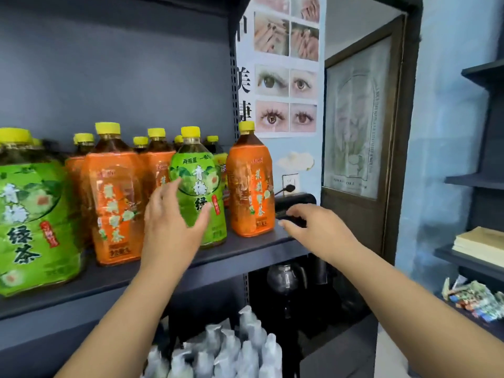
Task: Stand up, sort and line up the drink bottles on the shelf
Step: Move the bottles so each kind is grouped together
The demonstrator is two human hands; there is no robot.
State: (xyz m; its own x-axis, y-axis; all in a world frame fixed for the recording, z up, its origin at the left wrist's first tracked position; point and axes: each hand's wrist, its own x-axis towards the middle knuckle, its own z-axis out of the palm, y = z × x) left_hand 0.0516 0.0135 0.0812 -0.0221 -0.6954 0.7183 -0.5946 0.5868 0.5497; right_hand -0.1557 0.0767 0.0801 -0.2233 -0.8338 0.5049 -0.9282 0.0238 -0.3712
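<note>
Upright bottles stand on the shelf (pixel 245 251). Front row, 9 to 3 o'clock: first bottle (pixel 30 222), second bottle (pixel 114 203), third bottle (pixel 199 192), end bottle (pixel 251 184). Further bottles (pixel 156 159) stand behind, toward 12 o'clock. Pouches (pixel 231 350) lie below the shelf.

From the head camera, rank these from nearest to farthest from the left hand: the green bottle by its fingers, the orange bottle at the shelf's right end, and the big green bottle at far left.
1. Green bottle, at the left hand, fingers around its front.
2. Orange bottle at the right end, one place to the right.
3. Big green bottle, far left of the shelf.
</note>
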